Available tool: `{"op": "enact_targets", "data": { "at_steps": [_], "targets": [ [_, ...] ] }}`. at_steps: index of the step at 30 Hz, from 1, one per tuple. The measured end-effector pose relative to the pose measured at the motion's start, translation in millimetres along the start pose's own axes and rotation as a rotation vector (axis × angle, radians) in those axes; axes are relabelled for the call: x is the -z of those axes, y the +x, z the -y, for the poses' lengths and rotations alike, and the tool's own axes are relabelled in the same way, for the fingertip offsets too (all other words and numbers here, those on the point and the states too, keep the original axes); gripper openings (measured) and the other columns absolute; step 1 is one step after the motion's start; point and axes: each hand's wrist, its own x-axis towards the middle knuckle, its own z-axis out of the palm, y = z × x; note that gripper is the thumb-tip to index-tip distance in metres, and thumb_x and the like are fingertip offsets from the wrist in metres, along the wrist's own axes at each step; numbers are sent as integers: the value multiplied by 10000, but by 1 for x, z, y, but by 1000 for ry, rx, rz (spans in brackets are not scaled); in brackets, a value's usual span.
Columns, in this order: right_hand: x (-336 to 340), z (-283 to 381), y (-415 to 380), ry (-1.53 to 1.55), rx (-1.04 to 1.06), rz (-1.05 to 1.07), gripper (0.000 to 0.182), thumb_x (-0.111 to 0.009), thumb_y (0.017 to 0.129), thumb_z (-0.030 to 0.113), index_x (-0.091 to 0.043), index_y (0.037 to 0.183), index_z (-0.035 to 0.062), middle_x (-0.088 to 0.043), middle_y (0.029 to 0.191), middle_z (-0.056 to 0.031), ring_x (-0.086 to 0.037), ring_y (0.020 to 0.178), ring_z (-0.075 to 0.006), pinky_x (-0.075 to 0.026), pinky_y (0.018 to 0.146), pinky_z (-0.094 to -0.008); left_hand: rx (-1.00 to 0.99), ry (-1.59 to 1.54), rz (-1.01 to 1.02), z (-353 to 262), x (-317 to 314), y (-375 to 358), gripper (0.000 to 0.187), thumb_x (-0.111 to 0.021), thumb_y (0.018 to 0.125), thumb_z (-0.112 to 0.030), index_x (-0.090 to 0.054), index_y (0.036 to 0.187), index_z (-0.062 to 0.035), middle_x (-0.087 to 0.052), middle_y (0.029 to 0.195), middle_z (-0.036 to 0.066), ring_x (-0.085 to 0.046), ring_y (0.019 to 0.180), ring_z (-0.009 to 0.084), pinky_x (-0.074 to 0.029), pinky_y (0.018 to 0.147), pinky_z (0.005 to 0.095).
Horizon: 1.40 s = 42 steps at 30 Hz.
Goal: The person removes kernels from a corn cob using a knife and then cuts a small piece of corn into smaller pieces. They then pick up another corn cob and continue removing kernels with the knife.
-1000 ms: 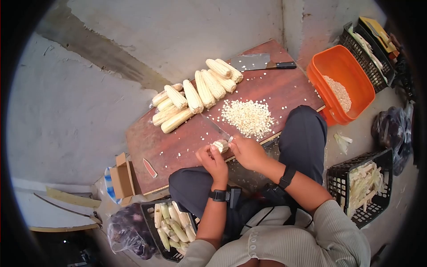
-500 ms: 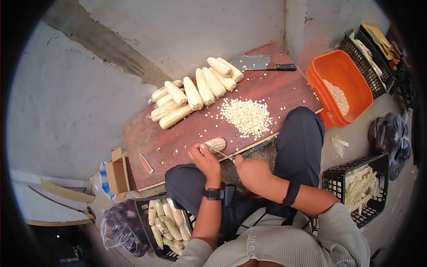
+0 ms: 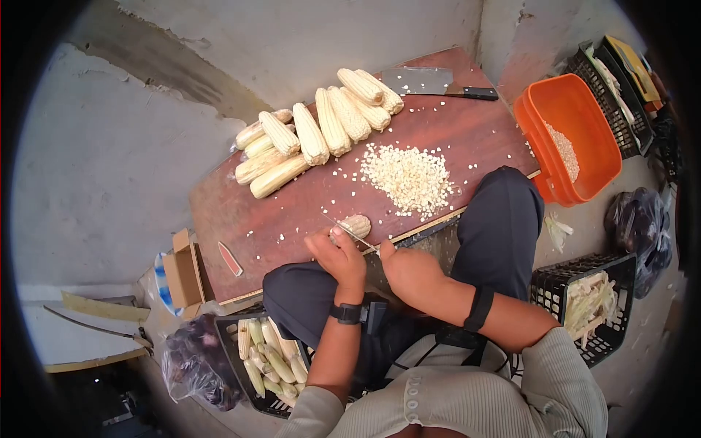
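Note:
On the near edge of the red-brown board point(image 3: 292, 219) lies a pale corn cob point(image 3: 355, 225), with my left hand point(image 3: 336, 252) closed around its near end. My right hand point(image 3: 409, 271) is wrapped round the handle of a thin knife point(image 3: 358, 239), whose blade crosses the cob beside my left fingers. A pile of loose kernels point(image 3: 409, 179) lies beyond my right hand. Several husked cobs point(image 3: 310, 135) sit in a row along the board's far side, next to a large cleaver point(image 3: 420, 82).
An orange bucket point(image 3: 537, 139) holding kernels stands at the right. Below it is a black crate point(image 3: 617, 321) of husks. At lower left are a crate of corn point(image 3: 228, 343), a bag of dark produce point(image 3: 201, 365) and a cardboard box point(image 3: 182, 276). A small red-and-white blade point(image 3: 230, 258) rests on the board.
The view has shifted slightly. The knife blade has moved across the cob and now shows more of its length beyond my left fingers. Both hands keep their grip.

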Motion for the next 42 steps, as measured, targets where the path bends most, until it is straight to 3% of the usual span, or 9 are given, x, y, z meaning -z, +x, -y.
{"op": "enact_targets", "data": {
  "at_steps": [4,7,16,22,25,28,34,40,42],
  "targets": [
    [-5,-5,16,13,80,-91,116,-493,817,85,-480,886,-7,-620,645,-153,-635,558,-296,-501,474,-394,-61,-36,-2,-1,-5,-2,181,-439,935,-135,-462,866,30,-439,842,167,-422,800,304,-351,727,417],
    [-7,-1,32,43,50,-81,121,-492,837,115,-480,870,0,-636,694,-164,-652,632,-313,-515,529,-412,-72,-32,2,1,-7,0,170,-434,935,-126,-459,869,29,-432,840,166,-417,794,300,-347,724,417],
    [-25,3,53,36,101,-161,153,-535,814,134,-495,863,-5,-630,652,-140,-657,619,-302,-512,504,-401,18,-9,1,13,-3,5,153,-430,922,-105,-471,885,38,-457,857,188,-434,811,335,-366,731,441],
    [-28,0,52,355,62,-134,208,-524,870,167,-493,903,-36,-613,663,-200,-636,664,-379,-503,590,-462,59,-76,-34,15,-3,1,179,-400,939,-139,-452,889,24,-452,876,180,-434,852,319,-353,783,434],
    [-35,-9,48,487,186,-244,217,-506,893,182,-491,911,-34,-612,676,-221,-627,678,-401,-495,623,-482,78,-91,-24,11,-4,-1,187,-396,944,-154,-451,906,21,-457,901,179,-439,872,312,-352,812,426],
    [-24,-1,37,475,6,-237,213,-506,894,182,-492,904,-31,-615,683,-222,-629,671,-393,-494,608,-483,91,-114,-27,10,-2,-4,189,-406,939,-156,-461,925,24,-470,922,179,-445,886,313,-354,826,422],
    [1,14,8,164,21,-130,175,-505,846,133,-486,895,-34,-624,693,-209,-627,652,-376,-492,588,-465,138,-137,-53,1,0,-9,165,-430,917,-114,-484,927,41,-477,929,184,-462,897,326,-371,816,418],
    [-6,1,-16,57,32,-88,150,-489,788,52,-487,907,-38,-628,657,-197,-644,614,-350,-504,530,-437,171,-98,-47,5,3,-5,177,-418,930,-125,-484,957,38,-481,945,181,-468,896,317,-375,820,412],
    [10,5,-18,41,-21,9,151,-491,814,76,-506,925,-25,-651,730,-191,-660,682,-347,-519,582,-437,131,-78,-31,3,2,-5,186,-410,938,-132,-483,967,36,-481,949,177,-466,901,309,-373,825,408]
  ]
}}
